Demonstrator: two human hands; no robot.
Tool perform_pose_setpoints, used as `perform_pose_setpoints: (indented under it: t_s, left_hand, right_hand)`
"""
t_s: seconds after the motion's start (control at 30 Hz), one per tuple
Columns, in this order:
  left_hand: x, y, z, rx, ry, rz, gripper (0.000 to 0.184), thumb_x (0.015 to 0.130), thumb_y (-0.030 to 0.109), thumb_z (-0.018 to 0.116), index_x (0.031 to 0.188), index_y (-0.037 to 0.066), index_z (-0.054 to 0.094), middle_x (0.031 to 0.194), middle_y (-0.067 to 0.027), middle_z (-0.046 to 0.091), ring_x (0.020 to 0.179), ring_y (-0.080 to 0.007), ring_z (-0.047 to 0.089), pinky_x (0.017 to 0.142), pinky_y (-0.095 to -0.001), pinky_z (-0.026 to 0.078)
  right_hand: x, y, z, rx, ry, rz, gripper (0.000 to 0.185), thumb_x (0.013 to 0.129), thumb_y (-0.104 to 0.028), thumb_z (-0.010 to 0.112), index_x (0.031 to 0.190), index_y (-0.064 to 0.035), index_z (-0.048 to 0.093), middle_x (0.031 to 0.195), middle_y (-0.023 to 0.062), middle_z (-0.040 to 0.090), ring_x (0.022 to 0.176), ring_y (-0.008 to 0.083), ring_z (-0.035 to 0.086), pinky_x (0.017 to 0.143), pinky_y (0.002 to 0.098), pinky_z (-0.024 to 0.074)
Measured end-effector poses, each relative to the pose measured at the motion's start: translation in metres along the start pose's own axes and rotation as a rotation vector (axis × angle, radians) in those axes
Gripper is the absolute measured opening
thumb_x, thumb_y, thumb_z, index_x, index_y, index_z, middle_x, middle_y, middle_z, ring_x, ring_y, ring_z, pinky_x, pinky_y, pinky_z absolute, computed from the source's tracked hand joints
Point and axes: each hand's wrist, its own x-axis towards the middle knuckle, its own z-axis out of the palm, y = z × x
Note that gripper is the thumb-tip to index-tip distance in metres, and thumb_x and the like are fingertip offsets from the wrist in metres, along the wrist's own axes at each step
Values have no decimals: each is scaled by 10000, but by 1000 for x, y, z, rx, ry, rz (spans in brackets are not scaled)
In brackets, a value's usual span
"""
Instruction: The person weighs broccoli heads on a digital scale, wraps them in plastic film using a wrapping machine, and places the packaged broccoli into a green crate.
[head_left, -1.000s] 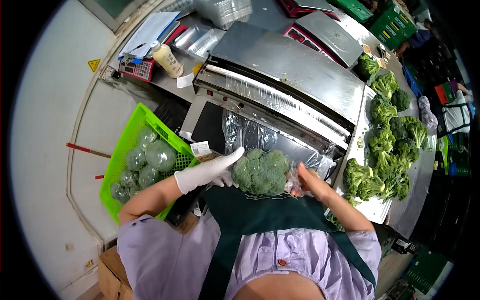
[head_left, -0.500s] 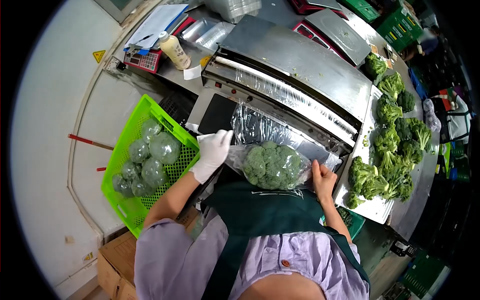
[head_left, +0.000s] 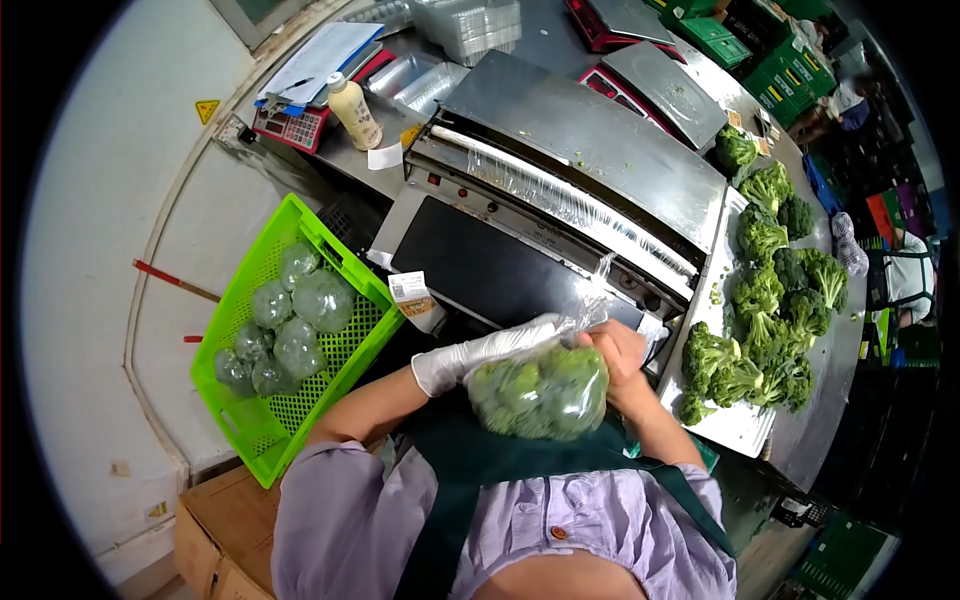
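A head of broccoli (head_left: 535,392) wrapped in clear plastic film hangs in front of my apron, stem side up, its film bunched at the top. My left hand (head_left: 500,348), in a white glove, holds the wrapped broccoli along its upper side, fingers pressed on the gathered film. Bare-skinned, my right hand (head_left: 615,352) closes on the film at the right of the bunch, its fingertips partly hidden. Beyond both hands lies the black plate (head_left: 470,255) of the wrapping machine, with a film roll (head_left: 570,200) behind it. A loose tail of film (head_left: 597,290) sticks up over the plate's edge.
At left, a green crate (head_left: 245,420) holds several wrapped broccoli heads (head_left: 300,345). Unwrapped broccoli (head_left: 765,310) lies on a white tray (head_left: 725,420) at right. Behind stand a bottle (head_left: 354,112), clear trays (head_left: 465,30) and scales (head_left: 665,90). A printed label (head_left: 410,290) sits by the plate's corner.
The film-wrapped broccoli has come off the plate toward my body and turned stem side up. Both hands have drawn together, gathering the film. The plate's black surface now shows.
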Motion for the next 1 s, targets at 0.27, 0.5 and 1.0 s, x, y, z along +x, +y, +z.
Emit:
perform_pose_setpoints:
  t_s: [0.27, 0.5, 1.0]
  left_hand:
    - [-11, 47, 62, 317, -148, -172, 428, 937, 248, 489, 1271, -16, 452, 1198, -87, 539, 1112, -151, 492, 945, -262, 389]
    - [-5, 1, 22, 439, -47, 118, 342, 920, 214, 472, 1195, 16, 514, 1141, -88, 555, 1078, -177, 517, 924, -287, 414]
    - [-83, -29, 6, -28, 407, 269, 603, 914, 388, 509, 1381, 71, 298, 1345, -101, 401, 1228, -209, 411, 978, -368, 369]
  right_hand:
    - [100, 20, -54, 705, -152, 271, 221, 734, -152, 678, 627, -33, 525, 542, 6, 502, 432, 63, 426, 375, 197, 298]
    - [116, -47, 23, 989, -383, -144, 191, 763, -152, 672, 678, -27, 556, 634, 63, 562, 504, 210, 543, 445, 297, 416]
    - [-4, 19, 45, 1582, -130, 1187, 597, 937, -543, 292, 866, -15, 562, 926, 135, 583, 814, 233, 578, 754, 369, 497]
